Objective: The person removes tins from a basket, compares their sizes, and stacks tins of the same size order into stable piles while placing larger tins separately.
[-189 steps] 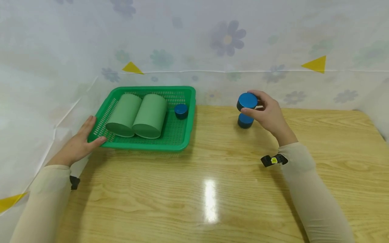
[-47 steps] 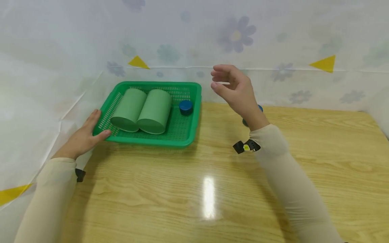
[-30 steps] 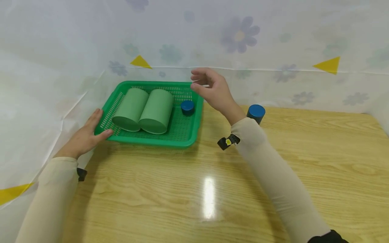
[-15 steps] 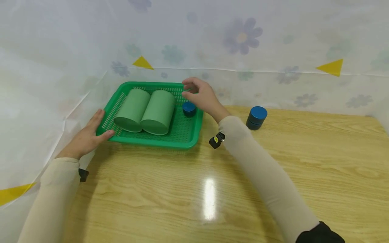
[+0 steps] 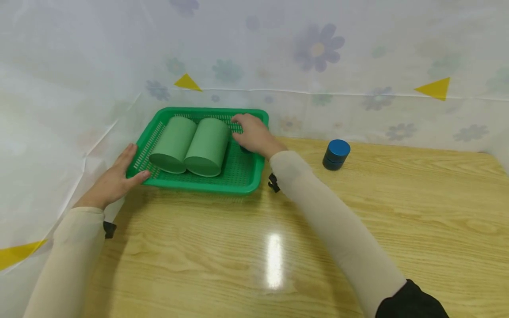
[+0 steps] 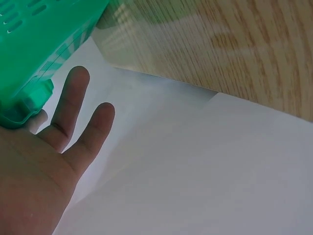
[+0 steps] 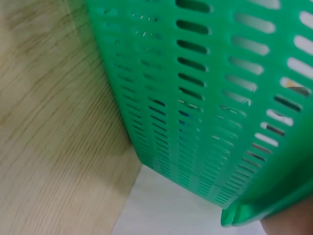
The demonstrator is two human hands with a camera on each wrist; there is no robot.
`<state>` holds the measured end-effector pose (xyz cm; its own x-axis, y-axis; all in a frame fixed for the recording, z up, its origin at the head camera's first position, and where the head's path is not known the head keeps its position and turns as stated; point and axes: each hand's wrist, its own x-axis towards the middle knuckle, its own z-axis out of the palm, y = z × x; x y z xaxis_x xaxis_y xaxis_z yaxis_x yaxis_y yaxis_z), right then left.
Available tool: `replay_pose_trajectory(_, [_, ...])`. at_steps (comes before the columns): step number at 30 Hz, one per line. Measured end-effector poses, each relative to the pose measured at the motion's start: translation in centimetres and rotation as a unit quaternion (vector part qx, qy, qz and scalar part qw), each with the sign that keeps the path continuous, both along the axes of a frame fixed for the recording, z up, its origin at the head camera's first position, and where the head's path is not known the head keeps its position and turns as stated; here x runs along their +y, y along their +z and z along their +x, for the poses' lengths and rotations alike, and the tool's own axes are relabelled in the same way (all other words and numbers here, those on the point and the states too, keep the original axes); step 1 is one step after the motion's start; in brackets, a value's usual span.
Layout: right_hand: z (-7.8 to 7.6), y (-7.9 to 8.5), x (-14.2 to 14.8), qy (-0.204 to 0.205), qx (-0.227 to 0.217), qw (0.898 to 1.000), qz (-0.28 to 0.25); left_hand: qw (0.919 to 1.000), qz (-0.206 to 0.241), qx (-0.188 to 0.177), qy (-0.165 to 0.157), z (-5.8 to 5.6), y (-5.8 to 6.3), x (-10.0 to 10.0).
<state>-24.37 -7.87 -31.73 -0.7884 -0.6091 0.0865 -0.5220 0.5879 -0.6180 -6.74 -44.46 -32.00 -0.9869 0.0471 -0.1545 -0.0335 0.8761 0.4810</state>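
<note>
My left hand (image 5: pixel 110 182) rests at the near left corner of the green plastic basket (image 5: pixel 199 187), its thumb lying over the rim. In the left wrist view its fingers (image 6: pixel 91 137) are straight and spread beside the basket's corner. My right hand (image 5: pixel 254 133) reaches over the basket's right side, fingers bent downward with a gap to the thumb. Under it is the short blue cylinder (image 5: pixel 245 150), nearly all hidden; contact cannot be made out. Two large pale-green cylinders (image 5: pixel 173 143) lie side by side in the basket. The right wrist view mostly shows the basket's slotted outer wall (image 7: pixel 166 98).
Two short blue cylinders (image 5: pixel 337 150) stand stacked on the wooden table (image 5: pixel 199 247), right of the basket. A white flowered sheet (image 5: pixel 270 53) with yellow triangles hangs behind and along the left side.
Earlier my right hand set one blue cylinder on another. It then moved left and down into the basket, covering the blue cylinder there. My left hand stays at the basket's corner.
</note>
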Motion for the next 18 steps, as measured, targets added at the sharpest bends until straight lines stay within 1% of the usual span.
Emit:
replay_pose_trajectory(3, [-0.1,-0.1,-0.5,-0.007,0.012,0.998,0.056,1.0000,0.003,0.000,0.001,0.0,-0.1,0.0])
replay_pose_trajectory(5, [-0.2,-0.3,-0.8,-0.006,0.027,0.994,0.109,1.0000,0.003,0.002,0.001,0.0,-0.1,0.0])
replay_pose_trajectory(7, [-0.2,-0.4,-1.0,0.001,0.045,0.985,0.166,1.0000,0.003,0.004,0.001,-0.1,-0.2,0.0])
replay_pose_trajectory(10, [0.1,-0.6,-1.2,0.017,0.069,0.969,0.238,1.0000,0.003,0.006,-0.001,-0.1,-0.3,0.0])
replay_pose_trajectory(12, [0.3,-0.6,-1.1,0.026,0.080,0.960,0.268,0.9999,0.005,0.009,-0.003,-0.2,-0.4,0.0])
replay_pose_trajectory(15, [0.3,-0.6,-1.1,0.036,0.091,0.951,0.293,0.9999,0.008,0.010,-0.004,-0.3,-0.4,0.0])
replay_pose_trajectory(18, [0.2,-0.7,-1.2,0.041,0.089,0.950,0.298,0.9999,0.008,0.008,0.000,-0.3,-0.4,0.1])
